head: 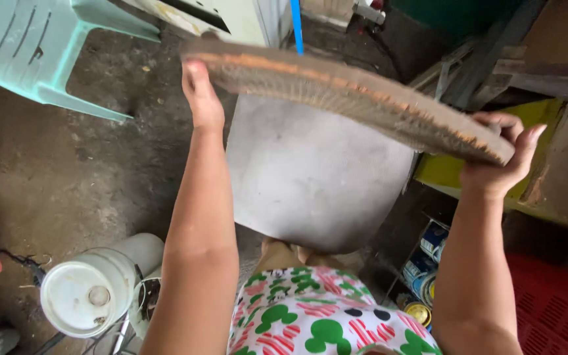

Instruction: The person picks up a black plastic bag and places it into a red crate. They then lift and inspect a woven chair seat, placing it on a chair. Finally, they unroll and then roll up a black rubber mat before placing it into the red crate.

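I hold up a flat, worn brown panel (350, 98) with a finned, rust-orange edge, tilted down to the right at chest height. My left hand (202, 98) grips its left end, fingers hidden behind it. My right hand (501, 158) clasps the lower right corner from below. Under the panel lies a pale grey square slab (310, 177) on the floor. My patterned green, red and white clothing (323, 315) shows at the bottom.
A mint-green plastic chair (41, 46) stands at top left on the dirty concrete floor. A white plastic container (93, 289) sits at lower left. Tins (425, 276) are stacked beside a red crate (553, 302). A yellow surface (448, 171) and metal frame are at right.
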